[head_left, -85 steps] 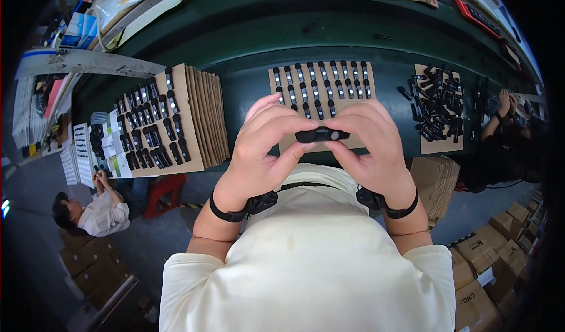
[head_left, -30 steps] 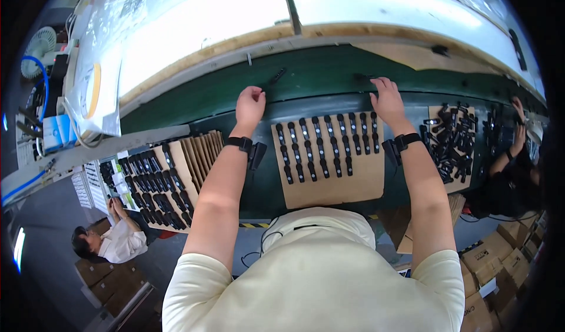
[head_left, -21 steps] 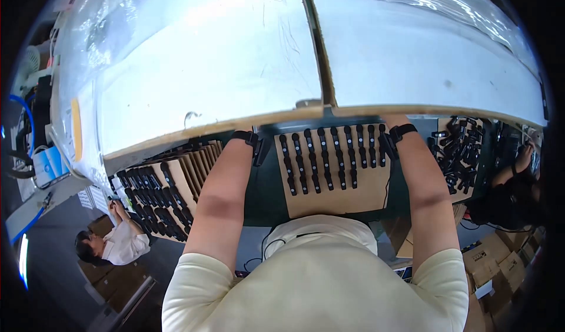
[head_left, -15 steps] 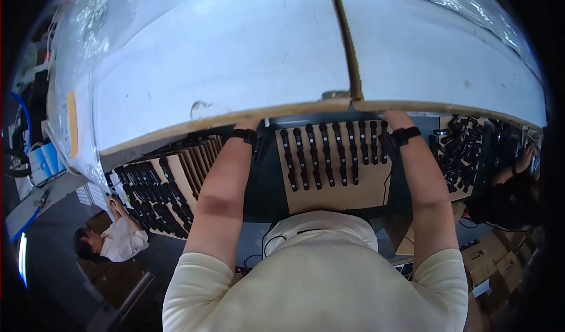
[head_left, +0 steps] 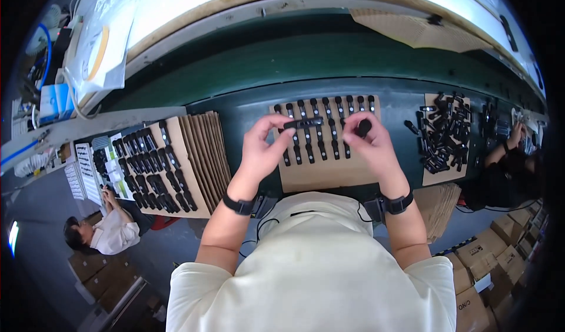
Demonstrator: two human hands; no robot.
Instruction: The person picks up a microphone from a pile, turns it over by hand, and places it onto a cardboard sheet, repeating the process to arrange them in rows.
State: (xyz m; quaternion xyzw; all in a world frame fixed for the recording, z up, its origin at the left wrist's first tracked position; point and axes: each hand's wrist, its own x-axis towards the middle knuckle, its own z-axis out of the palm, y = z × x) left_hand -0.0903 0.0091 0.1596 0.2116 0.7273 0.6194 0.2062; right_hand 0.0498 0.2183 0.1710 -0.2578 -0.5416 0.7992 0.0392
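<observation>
Above a cardboard sheet, my left hand pinches a slim black handheld device with a pale spot on its side, held lying crosswise. My right hand grips a second black device, seen nearly end-on with its dark rounded tip showing. I cannot tell the exact kind of these devices. Below my hands, rows of like black devices lie lengthwise on the sheet, and my hands cover part of them. The near part of the sheet is bare cardboard.
To the right, a cardboard sheet bears a jumbled heap of black devices. At left, more devices lie in rows on stacked cardboard. A shelf edge crosses above the green bench. Co-workers sit at both sides.
My hands have drawn back from under the shelf and now hang over the sheet, each holding a black device. The view has shifted, showing more of the green bench.
</observation>
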